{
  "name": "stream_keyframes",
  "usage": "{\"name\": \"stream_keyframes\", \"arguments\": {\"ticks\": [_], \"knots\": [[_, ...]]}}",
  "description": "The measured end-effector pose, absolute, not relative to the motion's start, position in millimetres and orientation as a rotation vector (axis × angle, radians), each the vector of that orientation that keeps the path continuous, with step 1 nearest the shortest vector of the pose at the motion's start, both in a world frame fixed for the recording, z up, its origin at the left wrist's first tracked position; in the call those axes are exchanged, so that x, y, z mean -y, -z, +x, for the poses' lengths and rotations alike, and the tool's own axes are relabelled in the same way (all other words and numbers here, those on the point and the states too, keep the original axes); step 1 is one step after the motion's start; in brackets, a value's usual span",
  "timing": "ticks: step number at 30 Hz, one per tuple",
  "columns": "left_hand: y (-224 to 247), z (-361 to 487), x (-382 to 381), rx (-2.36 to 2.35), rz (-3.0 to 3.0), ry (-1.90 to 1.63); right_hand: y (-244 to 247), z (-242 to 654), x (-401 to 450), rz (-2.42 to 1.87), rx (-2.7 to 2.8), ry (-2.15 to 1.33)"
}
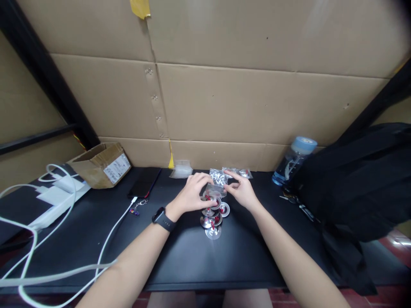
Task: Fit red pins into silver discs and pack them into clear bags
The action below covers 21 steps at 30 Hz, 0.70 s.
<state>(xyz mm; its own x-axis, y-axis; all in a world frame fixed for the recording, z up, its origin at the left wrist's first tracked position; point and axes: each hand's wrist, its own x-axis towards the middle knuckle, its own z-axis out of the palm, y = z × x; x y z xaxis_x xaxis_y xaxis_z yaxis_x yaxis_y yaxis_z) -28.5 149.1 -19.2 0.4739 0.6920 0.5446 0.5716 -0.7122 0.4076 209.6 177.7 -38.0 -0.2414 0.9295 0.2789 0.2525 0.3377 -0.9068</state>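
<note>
Left fingers [215, 204] curled at clear discs [213, 231], grip unclear; right fingers pinching plastic packet's [219, 177] edge; discs mid-surface [189, 261], open room toward front edge; bottle [293, 161] far right.

Black table [244, 261], cardboard box [112, 164], phone [145, 183], shiny discs [213, 231], blue-lidded bottle [290, 164]

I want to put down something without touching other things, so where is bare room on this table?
Bare table lies between the forearms, in front of the shiny discs, and between the right forearm and the black backpack. It is crowded around left hand and right hand, with discs and plastic bags, and at the far left, with white cables.
</note>
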Motion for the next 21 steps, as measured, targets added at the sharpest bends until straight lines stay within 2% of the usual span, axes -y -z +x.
{"name": "stream_keyframes", "arguments": {"ticks": [3,9,15,21], "knots": [[22,-20,-143,-1.167,2.759,-0.898,38,206,-174,-0.997,1.712,-0.996],[26,-19,-149,-1.296,2.931,-0.881,36,198,-165,-0.987,1.744,-0.976],[25,-88,-178,-1.867,2.731,-0.912,37,203,-171,-1.021,1.616,-0.871],[51,-127,-198,-2.235,2.477,-0.837,38,210,-177,-1.038,1.634,-0.823]]}}
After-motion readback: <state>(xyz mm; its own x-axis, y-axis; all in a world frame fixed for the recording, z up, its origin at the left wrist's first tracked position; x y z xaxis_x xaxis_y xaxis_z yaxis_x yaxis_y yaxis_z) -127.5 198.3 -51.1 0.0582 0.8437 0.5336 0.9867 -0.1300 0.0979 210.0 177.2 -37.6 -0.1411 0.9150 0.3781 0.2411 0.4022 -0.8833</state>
